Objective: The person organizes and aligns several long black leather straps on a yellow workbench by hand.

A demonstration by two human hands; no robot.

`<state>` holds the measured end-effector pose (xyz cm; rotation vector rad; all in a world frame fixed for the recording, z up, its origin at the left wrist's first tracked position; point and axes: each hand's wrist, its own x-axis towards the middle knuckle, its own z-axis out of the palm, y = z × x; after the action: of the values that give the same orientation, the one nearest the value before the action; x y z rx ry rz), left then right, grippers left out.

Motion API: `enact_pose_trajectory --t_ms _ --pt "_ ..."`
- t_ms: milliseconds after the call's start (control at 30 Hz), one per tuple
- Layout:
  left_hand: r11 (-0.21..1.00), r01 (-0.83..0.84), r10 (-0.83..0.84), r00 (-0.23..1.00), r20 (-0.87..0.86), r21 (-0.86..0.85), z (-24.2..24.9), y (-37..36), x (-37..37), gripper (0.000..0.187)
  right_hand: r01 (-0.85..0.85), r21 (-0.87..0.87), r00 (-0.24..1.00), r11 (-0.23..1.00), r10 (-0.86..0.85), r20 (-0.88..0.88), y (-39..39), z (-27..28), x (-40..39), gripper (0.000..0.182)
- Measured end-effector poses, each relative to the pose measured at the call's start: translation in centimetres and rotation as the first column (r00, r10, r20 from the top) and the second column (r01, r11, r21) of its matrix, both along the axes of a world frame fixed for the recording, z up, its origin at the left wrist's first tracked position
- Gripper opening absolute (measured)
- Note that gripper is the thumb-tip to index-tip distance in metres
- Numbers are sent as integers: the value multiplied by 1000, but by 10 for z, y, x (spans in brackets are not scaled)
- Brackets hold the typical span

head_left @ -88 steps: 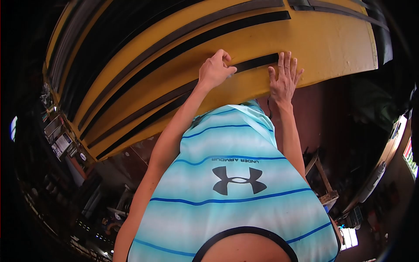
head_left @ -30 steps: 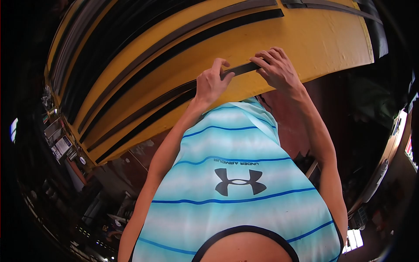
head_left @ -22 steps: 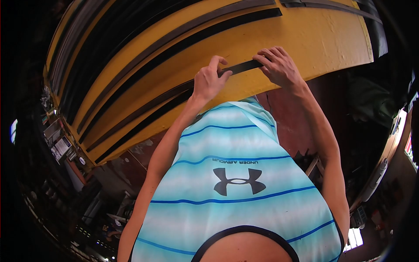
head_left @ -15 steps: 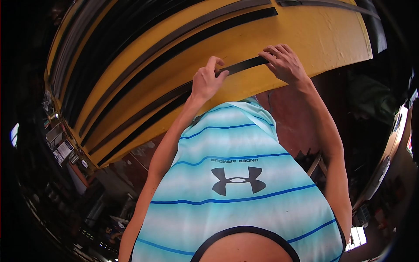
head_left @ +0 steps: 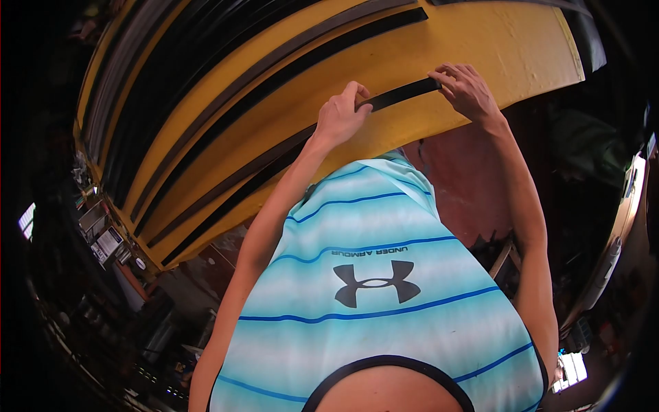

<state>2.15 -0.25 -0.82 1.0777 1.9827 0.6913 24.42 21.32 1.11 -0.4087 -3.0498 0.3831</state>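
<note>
A long, flat black strip (head_left: 401, 94) stretches between my two hands near the front edge of the yellow-covered table (head_left: 522, 41). My left hand (head_left: 343, 115) pinches it partway along, thumb and fingers closed around it. At the strip's right end, my right hand (head_left: 468, 93) grips the tip between thumb and fingers. Left of my left hand, a dark brownish strip (head_left: 240, 175) and another black length (head_left: 226, 199) run down toward the table's left end. My hand and wrist hide how these join the held piece.
Farther back on the table lie a separate black strip (head_left: 288, 69), a greyish-brown strip (head_left: 274, 55) and several more dark lengths. Papers and small items (head_left: 106, 240) stand beyond the left end. My body is close against the table's front edge.
Both hands have shifted a little to the right with the black strip between them. The strip's right end has moved right too. Both hands keep their hold.
</note>
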Motion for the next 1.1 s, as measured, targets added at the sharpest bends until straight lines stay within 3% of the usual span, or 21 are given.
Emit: enact_pose_trajectory --t_ms 100,133,167,233,400,500,567,700,767,800,967,1033,1100 --pt "995 46 -42 998 42 -86 0 13 -1 31 97 123 986 988 -79 -150 -19 -5 -3 40" --pt "996 45 -40 997 66 -83 -1 15 -3 29 136 12 984 991 -134 -118 -34 -5 -8 41" --pt "996 46 -39 995 90 -81 -3 17 -3 26 145 11 983 989 -143 -119 -51 -9 -13 41" --pt "997 55 -48 994 98 -60 -6 17 -4 25 64 -83 976 995 -80 -205 -81 -25 -24 45" --pt "996 35 -16 972 234 -80 5 18 -11 25 169 1 977 986 -167 -135 -106 -58 -25 56" --pt "986 124 -108 984 139 -115 16 18 -9 25 177 1 977 984 -176 -122 -107 -57 -25 58" --pt "966 189 -227 946 -230 -173 20 13 -10 26 178 -3 976 984 -177 -125 -106 -55 -25 58" --pt "921 176 -266 935 -233 -347 28 -19 -34 29 196 1 972 981 -194 -132 -108 -55 -27 56" --pt "916 125 -90 990 109 -380 32 -34 -48 36 200 1 971 980 -199 -130 -108 -56 -27 56" --pt "944 93 -26 977 211 -316 31 -41 -52 37 206 7 970 978 -204 -131 -108 -57 -28 55" --pt "947 3 65 978 199 -321 25 -60 -59 35 233 6 961 972 -229 -156 -111 -58 -32 50" --pt "949 -6 75 975 207 -315 24 -61 -58 35 291 -104 922 951 -308 -236 -114 -58 -35 43" --pt "954 -12 79 974 213 -299 21 -61 -58 35 336 -103 892 936 -351 -285 -117 -58 -39 41"
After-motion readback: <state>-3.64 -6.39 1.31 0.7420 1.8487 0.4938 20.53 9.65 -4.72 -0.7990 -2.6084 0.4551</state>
